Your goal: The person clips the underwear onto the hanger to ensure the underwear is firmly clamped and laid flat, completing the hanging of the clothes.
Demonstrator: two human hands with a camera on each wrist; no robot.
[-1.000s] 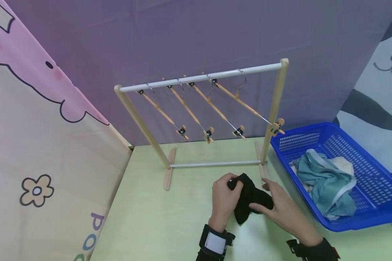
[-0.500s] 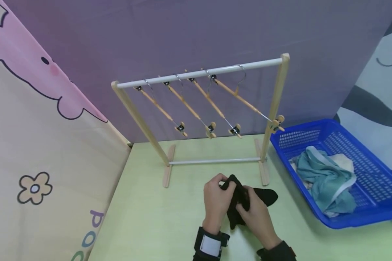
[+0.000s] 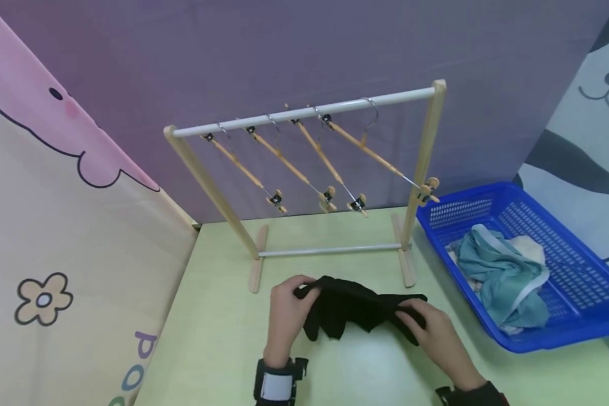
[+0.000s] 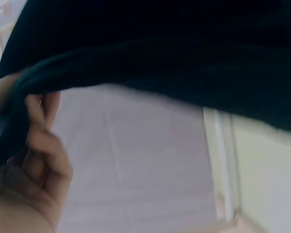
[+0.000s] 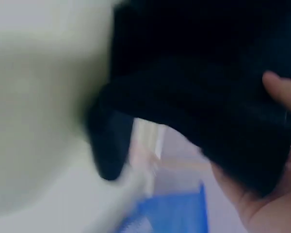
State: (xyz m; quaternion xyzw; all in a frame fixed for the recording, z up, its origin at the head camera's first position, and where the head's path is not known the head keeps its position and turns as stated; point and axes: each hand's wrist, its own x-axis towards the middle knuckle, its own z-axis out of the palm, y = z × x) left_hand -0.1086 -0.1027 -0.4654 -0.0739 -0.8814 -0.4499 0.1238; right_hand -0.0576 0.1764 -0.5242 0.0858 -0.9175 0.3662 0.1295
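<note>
A soft black cloth [image 3: 352, 304], probably a small garment, stretches between both hands above the pale green table [image 3: 223, 344]. Several loose ends droop from its lower side; its exact kind does not show. My left hand [image 3: 286, 316] pinches its left end between thumb and fingers. At the opposite end my right hand [image 3: 438, 332] grips an edge, thumb over the fabric. The left wrist view shows the dark fabric [image 4: 160, 58] folded over the fingers. In the right wrist view a blurred flap [image 5: 109, 145] hangs down beside the held part.
Behind the hands stands a wooden rack with a white rail [image 3: 304, 113]. Several clip hangers [image 3: 314, 146] dangle from it. To the right is a blue basket [image 3: 583, 242] holding a teal cloth [image 3: 497, 270] with white trim. A purple backdrop [image 3: 284, 51] closes the rear.
My hands came close together on the bunched black cloth, then moved apart. Left hand shifted left, right hand right, and the cloth is now spread wide between them.
</note>
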